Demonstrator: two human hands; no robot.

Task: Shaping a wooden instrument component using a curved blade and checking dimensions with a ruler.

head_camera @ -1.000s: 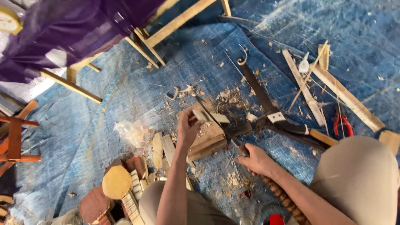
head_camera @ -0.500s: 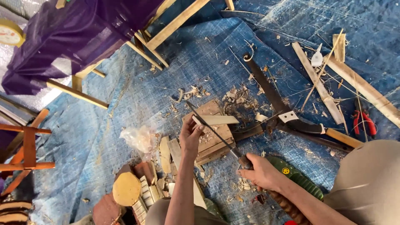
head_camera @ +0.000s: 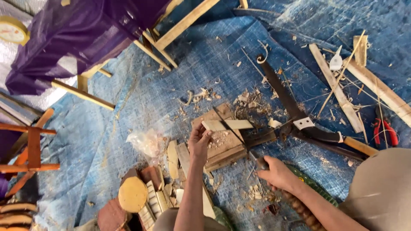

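Pinching wood strip [head_camera: 227, 125] (long axis sideways): left hand [head_camera: 199, 143] | right hand [head_camera: 276, 173] clenches knife [head_camera: 239, 137], tip up-left

A blue tarp [head_camera: 141, 102] carries a wooden block [head_camera: 222, 147], long shears [head_camera: 295, 113], and wood shavings [head_camera: 248, 100].

Blue tarpaulin [head_camera: 128, 107] covers the floor, purple cloth [head_camera: 85, 30] draping a wooden frame [head_camera: 184, 23].
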